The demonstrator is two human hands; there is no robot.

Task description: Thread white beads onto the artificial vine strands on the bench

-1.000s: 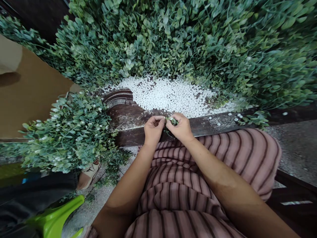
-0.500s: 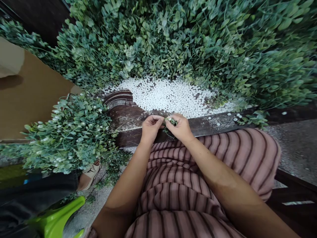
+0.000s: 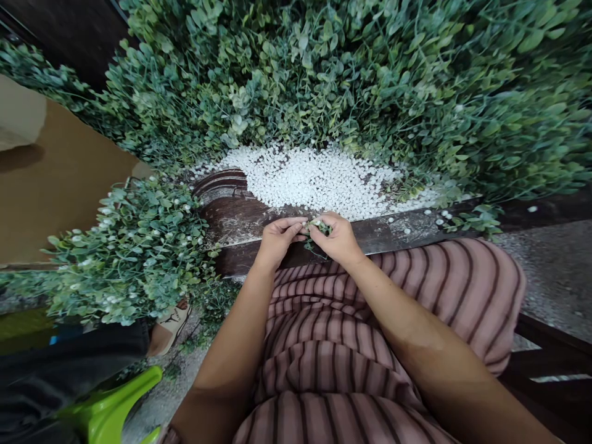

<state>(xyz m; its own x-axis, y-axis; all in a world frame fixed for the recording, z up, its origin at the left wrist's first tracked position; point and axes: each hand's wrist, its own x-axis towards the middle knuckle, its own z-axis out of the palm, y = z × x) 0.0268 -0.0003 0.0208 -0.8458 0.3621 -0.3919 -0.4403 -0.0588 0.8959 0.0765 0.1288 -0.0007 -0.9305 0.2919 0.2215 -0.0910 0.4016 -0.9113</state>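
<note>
Sprig (image 3: 325, 230) is being pinched in right hand (image 3: 339, 237) over table (image 3: 250, 222) edge, near beads (image 3: 314, 179). Left hand (image 3: 277, 239) is being held alongside, its grip can't be told. Likely risk: sprig being dropped through slack pinch.

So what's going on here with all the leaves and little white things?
Someone in striped clothes is working on a little green sprig with bare hands. The right hand pinches it, and the left hand is right beside it; its exact grip is hard to see. Just beyond them, loose white beads are heaped on dark wood, with thick greenery behind. A leafy bunch dotted with white is over on the left.
</note>
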